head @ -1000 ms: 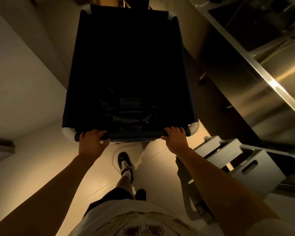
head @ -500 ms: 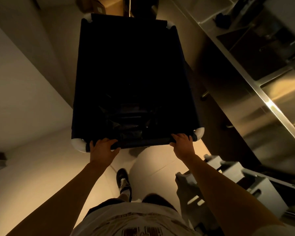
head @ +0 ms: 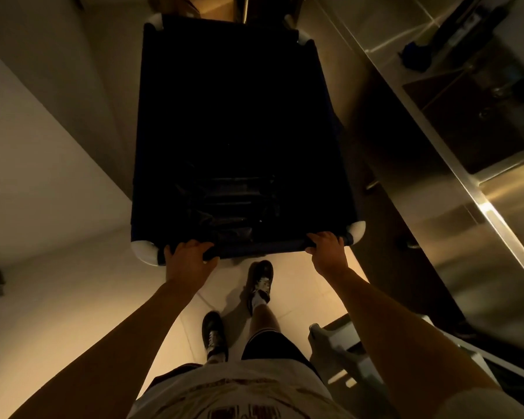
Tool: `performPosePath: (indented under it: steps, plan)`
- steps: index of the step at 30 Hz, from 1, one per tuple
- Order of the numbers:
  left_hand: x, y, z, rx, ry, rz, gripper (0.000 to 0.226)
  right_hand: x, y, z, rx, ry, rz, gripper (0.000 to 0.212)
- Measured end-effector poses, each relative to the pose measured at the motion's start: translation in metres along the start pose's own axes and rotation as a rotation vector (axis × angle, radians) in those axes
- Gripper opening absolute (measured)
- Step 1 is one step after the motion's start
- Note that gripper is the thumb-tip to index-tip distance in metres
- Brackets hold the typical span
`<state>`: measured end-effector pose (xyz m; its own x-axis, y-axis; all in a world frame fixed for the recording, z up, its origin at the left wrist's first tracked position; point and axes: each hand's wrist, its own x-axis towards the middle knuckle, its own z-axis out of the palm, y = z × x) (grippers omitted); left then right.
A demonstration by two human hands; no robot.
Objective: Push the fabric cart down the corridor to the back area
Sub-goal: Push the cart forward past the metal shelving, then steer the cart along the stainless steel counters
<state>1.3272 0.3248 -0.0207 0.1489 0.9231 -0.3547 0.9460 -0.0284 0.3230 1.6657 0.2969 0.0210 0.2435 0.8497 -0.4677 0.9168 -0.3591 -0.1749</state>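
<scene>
Dim corridor, wall left, steel counter (head: 454,164) right — cart (head: 239,131) between; left hand (head: 189,260) and right hand (head: 327,252) curled over its near rail, mid-push — next, keep it straight

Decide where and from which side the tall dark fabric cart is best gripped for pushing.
Grip the near top rail of the dark fabric cart, from behind, as the left hand and right hand do: it is horizontal and faces the pusher.

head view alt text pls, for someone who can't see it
Seen from above, a person's left hand and right hand grip the near rim of a dark fabric cart in a dim, narrow corridor. A steel counter runs along the right.
</scene>
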Motion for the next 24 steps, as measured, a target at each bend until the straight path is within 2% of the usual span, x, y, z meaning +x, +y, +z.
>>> performPosePath:
  steps: [10,19,24]
  plan:
    - [0.075,0.024,-0.033,0.002,-0.039,-0.097,0.048,0.094,-0.008,-0.050,-0.086,-0.012,-0.113,0.047]
    - [0.148,0.055,-0.063,-0.014,0.032,-0.272,0.036,0.192,-0.031,-0.099,-0.126,-0.038,-0.221,0.047]
    - [0.186,0.058,-0.073,-0.024,0.063,-0.334,0.037,0.240,-0.044,-0.120,-0.126,-0.071,-0.269,0.045]
